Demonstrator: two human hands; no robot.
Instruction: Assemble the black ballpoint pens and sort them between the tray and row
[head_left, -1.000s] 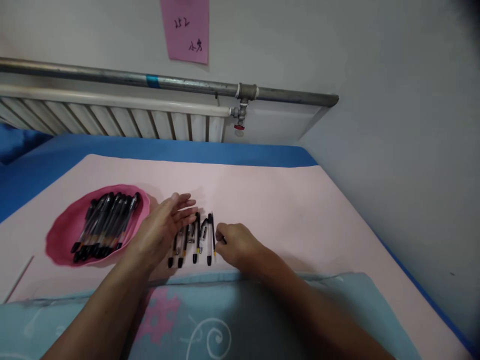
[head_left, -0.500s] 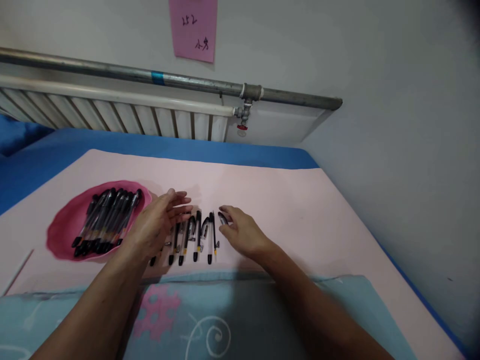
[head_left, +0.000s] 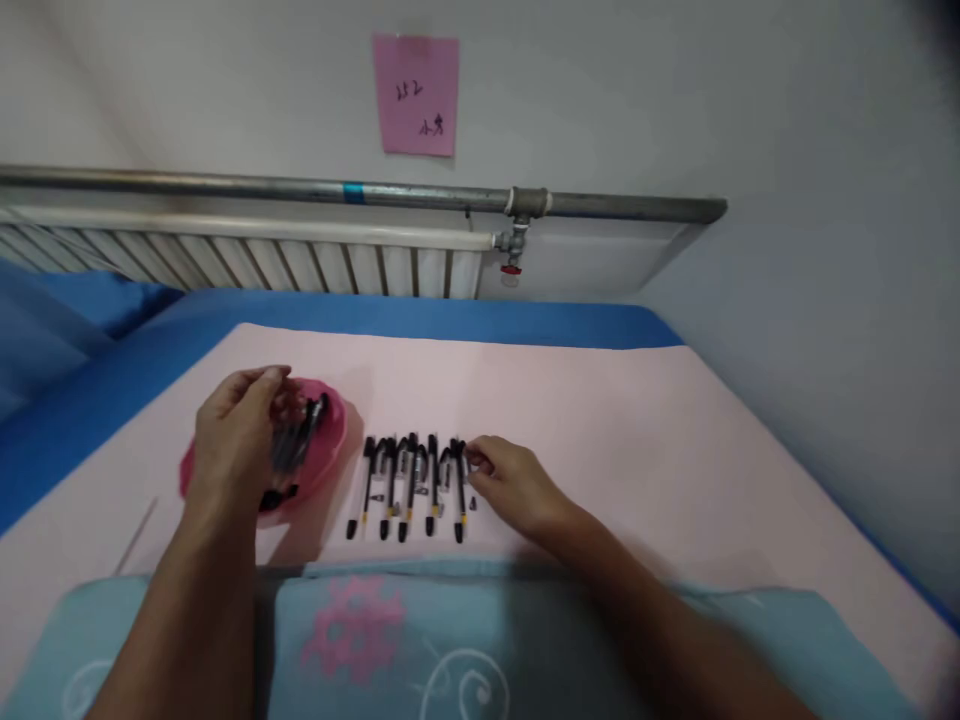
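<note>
Several black pens [head_left: 405, 485] lie side by side in a row on the pink sheet [head_left: 600, 420]. My right hand [head_left: 514, 485] rests at the right end of the row, fingers curled against the outermost pen. My left hand [head_left: 236, 435] hovers over the pink dish [head_left: 334, 435], which holds more black pens [head_left: 296, 445]. Its fingers are curled down toward those pens; whether they grip one is hidden by the hand.
A light blue patterned cloth [head_left: 450, 650] covers the near edge. Beyond the pink sheet runs a blue mattress [head_left: 450, 320], then a radiator [head_left: 262, 262] and a metal pipe [head_left: 375, 192]. A pink note [head_left: 416, 95] hangs on the wall.
My left hand has left the row of pens and moved left over the pink dish. My right hand stays at the row's right end. The camera view has shifted.
</note>
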